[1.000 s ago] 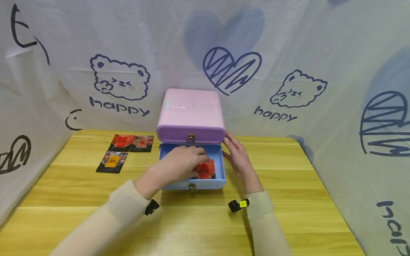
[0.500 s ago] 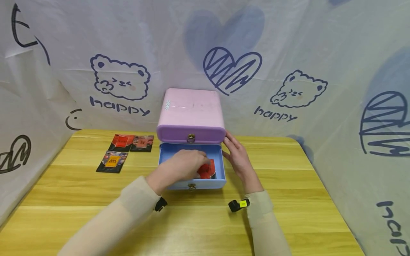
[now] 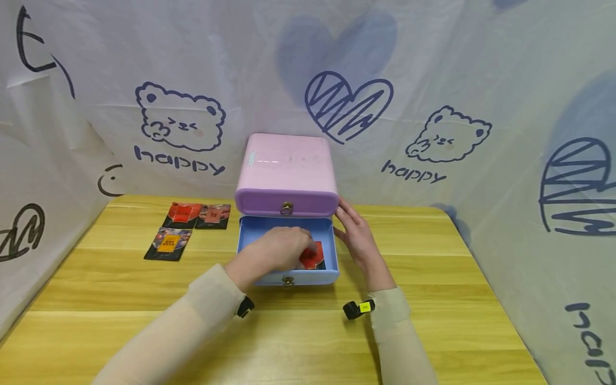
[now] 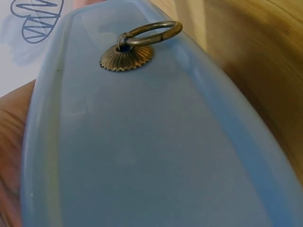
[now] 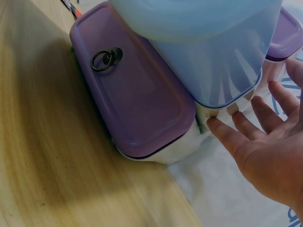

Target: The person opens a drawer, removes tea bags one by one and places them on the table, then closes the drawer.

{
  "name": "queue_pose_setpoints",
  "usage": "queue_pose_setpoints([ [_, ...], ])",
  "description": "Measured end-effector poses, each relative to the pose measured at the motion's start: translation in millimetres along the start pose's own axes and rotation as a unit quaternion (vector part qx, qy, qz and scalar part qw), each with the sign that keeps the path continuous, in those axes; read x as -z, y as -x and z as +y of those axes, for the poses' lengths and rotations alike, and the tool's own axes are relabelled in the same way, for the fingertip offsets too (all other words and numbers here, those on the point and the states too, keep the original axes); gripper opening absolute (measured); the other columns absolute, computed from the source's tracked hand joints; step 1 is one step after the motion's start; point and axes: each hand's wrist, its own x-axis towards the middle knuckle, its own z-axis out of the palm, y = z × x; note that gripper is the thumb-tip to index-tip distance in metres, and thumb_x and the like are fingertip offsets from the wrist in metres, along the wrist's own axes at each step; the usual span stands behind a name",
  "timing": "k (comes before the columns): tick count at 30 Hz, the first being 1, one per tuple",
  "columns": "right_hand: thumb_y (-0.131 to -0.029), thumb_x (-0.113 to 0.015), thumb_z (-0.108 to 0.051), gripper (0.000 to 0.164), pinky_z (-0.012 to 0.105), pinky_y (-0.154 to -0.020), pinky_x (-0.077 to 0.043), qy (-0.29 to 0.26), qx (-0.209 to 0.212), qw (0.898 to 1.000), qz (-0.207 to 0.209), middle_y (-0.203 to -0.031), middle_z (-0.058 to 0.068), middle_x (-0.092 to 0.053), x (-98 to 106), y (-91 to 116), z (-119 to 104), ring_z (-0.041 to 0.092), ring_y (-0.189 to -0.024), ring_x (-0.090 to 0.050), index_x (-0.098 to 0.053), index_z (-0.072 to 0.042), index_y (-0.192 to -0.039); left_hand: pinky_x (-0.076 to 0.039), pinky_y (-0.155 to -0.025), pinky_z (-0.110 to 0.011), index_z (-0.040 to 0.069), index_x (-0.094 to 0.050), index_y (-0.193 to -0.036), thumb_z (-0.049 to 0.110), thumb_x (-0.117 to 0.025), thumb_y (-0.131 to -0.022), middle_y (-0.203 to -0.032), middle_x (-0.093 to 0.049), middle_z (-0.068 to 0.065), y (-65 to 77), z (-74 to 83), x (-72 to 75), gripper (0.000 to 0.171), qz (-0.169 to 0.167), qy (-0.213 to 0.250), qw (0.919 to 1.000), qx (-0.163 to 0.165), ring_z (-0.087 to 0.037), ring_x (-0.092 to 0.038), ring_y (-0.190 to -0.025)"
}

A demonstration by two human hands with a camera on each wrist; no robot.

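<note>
My left hand (image 3: 281, 248) reaches into the pulled-out blue drawer (image 3: 329, 276). Its fingertips are at a red and black packet (image 3: 315, 256) lying inside; whether they pinch it is hidden. In the left wrist view, the drawer front (image 4: 137, 127) with its brass ring pull (image 4: 156, 33) blocks the fingers, and only part of the palm shows at the left edge. My right hand (image 3: 358, 238) rests against the right side of the pink drawer cabinet (image 3: 291, 160). The right wrist view shows that hand (image 5: 270, 151) with extended fingers at the cabinet's side.
Left of the cabinet lie a red packet (image 3: 182, 215), a red and black packet (image 3: 213, 216) and a yellow-labelled packet (image 3: 168, 244) on the wooden table (image 3: 298, 342). Purple drawers sit above and below the blue one; the lower purple drawer (image 5: 137, 85) is closed. A printed cloth (image 3: 269, 64) hangs behind.
My left hand has shifted slightly right inside the drawer, covering the left part of the red packet there. My right hand stays in place.
</note>
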Motion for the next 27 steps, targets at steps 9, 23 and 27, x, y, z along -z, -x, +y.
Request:
queue_pose_setpoints([
  [9,-0.087,-0.055,-0.042,0.049,0.051,-0.1,-0.034,0.009,0.0,1.0,-0.001,-0.14,-0.005,-0.039,0.0,0.5,-1.1,0.011,-0.121,-0.035,-0.046,-0.027,-0.133,-0.05,-0.071,-0.031,0.022,-0.066,-0.103,0.024,-0.076,-0.071,-0.087,-0.06,0.007,-1.1,0.4,1.2,0.033,-0.02,0.003,0.9994,0.029,-0.009,-0.05,-0.075],
  [23,-0.087,-0.056,-0.042,0.05,0.051,-0.1,-0.034,0.006,-0.001,1.0,-0.002,-0.14,-0.004,-0.038,0.4,0.5,0.1,0.011,-0.122,-0.035,-0.046,-0.027,-0.133,-0.049,-0.072,-0.033,0.018,-0.064,-0.105,0.031,-0.074,-0.073,-0.087,-0.059,0.007,-4.2,-2.6,-0.3,0.037,-0.034,-0.005,0.9985,0.043,-0.009,-0.05,-0.074],
  [27,-0.087,-0.055,-0.043,0.049,0.05,-0.101,-0.034,0.013,-0.004,1.0,-0.004,-0.141,-0.006,-0.037,0.8,0.5,-0.2,0.01,-0.122,-0.034,-0.045,-0.029,-0.133,-0.049,-0.074,-0.035,0.018,-0.063,-0.11,0.029,-0.069,-0.075,-0.094,-0.06,0.005,-4.4,-4.2,-1.2,0.037,-0.027,-0.01,0.9985,0.048,-0.01,-0.051,-0.078],
])
